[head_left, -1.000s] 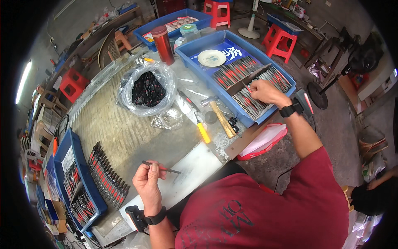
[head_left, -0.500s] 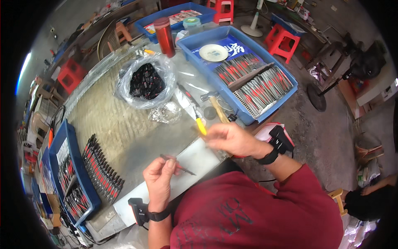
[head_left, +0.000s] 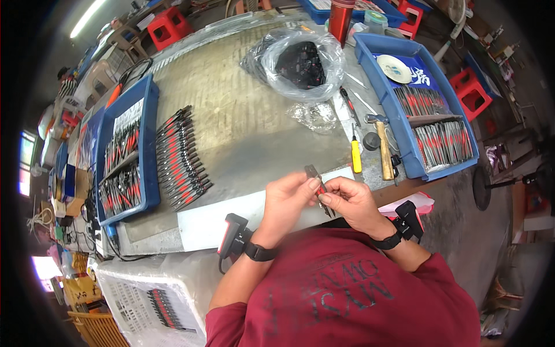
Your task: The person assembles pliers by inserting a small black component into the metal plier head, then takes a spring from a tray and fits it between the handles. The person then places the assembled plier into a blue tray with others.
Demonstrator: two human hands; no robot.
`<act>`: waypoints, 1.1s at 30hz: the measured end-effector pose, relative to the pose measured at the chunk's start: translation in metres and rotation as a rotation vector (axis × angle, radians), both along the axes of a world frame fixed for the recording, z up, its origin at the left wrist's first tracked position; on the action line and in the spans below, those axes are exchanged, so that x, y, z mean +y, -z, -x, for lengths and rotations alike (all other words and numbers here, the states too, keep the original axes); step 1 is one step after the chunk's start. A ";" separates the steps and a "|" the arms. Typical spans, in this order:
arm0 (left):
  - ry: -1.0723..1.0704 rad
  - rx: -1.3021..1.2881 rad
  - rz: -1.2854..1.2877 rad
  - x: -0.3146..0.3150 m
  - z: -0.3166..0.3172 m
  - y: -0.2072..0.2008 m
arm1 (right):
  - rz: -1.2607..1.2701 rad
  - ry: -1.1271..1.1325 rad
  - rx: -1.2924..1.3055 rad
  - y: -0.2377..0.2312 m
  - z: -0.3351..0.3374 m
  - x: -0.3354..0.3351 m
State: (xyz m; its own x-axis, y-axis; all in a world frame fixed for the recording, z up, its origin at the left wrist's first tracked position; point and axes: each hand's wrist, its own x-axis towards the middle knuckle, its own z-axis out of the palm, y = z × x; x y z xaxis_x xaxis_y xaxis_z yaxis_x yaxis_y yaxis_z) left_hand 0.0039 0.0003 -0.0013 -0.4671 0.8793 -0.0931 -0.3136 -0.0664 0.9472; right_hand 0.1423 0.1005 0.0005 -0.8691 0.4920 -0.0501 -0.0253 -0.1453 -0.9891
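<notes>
free: bare tabletop [head_left: 254,133] centre | blocked: pliers row [head_left: 182,159] left, hammer [head_left: 383,147] right

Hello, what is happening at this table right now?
A person in a red shirt holds a small metal tool part between both hands, the left hand and the right hand, close to the near table edge. On the table lie a row of red-and-black tools, blue trays with more, a hammer, a yellow-handled screwdriver and a clear bag of dark parts.
</notes>
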 end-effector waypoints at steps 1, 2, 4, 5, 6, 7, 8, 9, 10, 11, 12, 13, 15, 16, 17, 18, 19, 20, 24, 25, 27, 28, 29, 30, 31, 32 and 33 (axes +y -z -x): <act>-0.005 -0.009 0.016 -0.001 0.000 0.000 | -0.019 0.003 -0.016 0.001 0.001 0.000; -0.005 -0.025 0.015 -0.001 0.000 0.000 | -0.039 0.008 -0.032 0.002 0.001 -0.001; -0.002 -0.055 0.010 -0.002 0.000 -0.001 | -0.098 0.023 -0.034 0.004 0.002 -0.001; 0.000 -0.061 0.006 -0.002 0.000 -0.001 | -0.137 0.034 -0.020 0.005 0.002 -0.002; 0.005 -0.067 0.001 -0.002 0.000 -0.001 | -0.183 0.050 -0.002 0.005 0.002 -0.002; 0.010 -0.073 -0.005 -0.002 0.000 -0.001 | -0.161 0.051 -0.017 0.005 0.001 -0.002; 0.008 -0.079 -0.004 -0.002 0.000 -0.001 | -0.145 0.054 -0.026 0.005 0.001 -0.003; 0.006 -0.085 -0.002 -0.001 -0.001 -0.001 | -0.137 0.059 -0.034 0.005 0.000 -0.003; 0.004 -0.091 -0.001 -0.001 -0.001 -0.001 | -0.115 0.052 -0.050 0.005 0.000 -0.003; 0.006 -0.089 0.000 -0.002 -0.001 -0.001 | -0.101 0.048 -0.065 0.005 -0.001 -0.003; 0.008 -0.086 0.001 -0.002 -0.001 -0.001 | -0.101 0.050 -0.087 0.005 -0.001 -0.003; 0.010 -0.084 0.002 -0.002 -0.001 -0.001 | -0.114 0.054 -0.076 0.005 -0.001 -0.003; 0.014 -0.074 0.007 -0.002 -0.001 -0.001 | -0.168 0.074 -0.071 0.005 0.000 -0.004; 0.017 -0.070 0.009 -0.002 -0.001 -0.001 | -0.160 0.073 -0.074 0.006 0.000 -0.004; 0.017 -0.067 0.010 -0.003 -0.001 -0.001 | -0.151 0.072 -0.077 0.006 0.000 -0.004; 0.017 -0.064 0.010 -0.003 -0.001 -0.001 | -0.143 0.070 -0.079 0.006 0.000 -0.004; 0.018 -0.060 0.011 -0.003 -0.001 -0.001 | -0.141 0.072 -0.078 0.006 0.000 -0.005; 0.019 -0.063 0.006 -0.003 -0.001 -0.001 | -0.140 0.074 -0.076 0.007 0.000 -0.005; 0.020 -0.061 0.007 -0.003 -0.001 0.000 | -0.152 0.071 -0.084 0.008 0.001 -0.004; 0.020 -0.057 0.011 -0.003 -0.001 0.001 | -0.145 0.073 -0.080 0.008 0.001 -0.005; 0.024 -0.056 0.006 -0.003 -0.001 0.002 | -0.131 0.077 -0.074 0.008 0.001 -0.005; 0.027 -0.056 0.003 -0.003 0.000 0.002 | -0.148 0.075 -0.079 0.008 0.001 -0.005; 0.027 -0.045 0.004 -0.003 0.000 0.003 | -0.165 0.074 -0.085 0.008 0.002 -0.005; 0.028 -0.034 0.004 -0.003 0.000 0.003 | -0.181 0.072 -0.091 0.007 0.002 -0.004; 0.029 -0.022 0.005 -0.002 0.001 0.004 | -0.199 0.065 -0.101 0.007 0.002 -0.003; 0.033 -0.016 0.011 -0.002 0.001 0.004 | -0.216 0.059 -0.112 0.006 0.001 -0.003; 0.037 -0.009 0.017 -0.002 0.002 0.005 | -0.234 0.053 -0.122 0.006 0.001 -0.002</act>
State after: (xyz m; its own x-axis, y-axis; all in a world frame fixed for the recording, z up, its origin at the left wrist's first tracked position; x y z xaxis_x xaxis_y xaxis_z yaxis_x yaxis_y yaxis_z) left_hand 0.0019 -0.0018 -0.0063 -0.4333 0.8942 -0.1122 -0.3243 -0.0386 0.9452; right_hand 0.1409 0.0984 -0.0055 -0.8366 0.5469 -0.0330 0.0951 0.0857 -0.9918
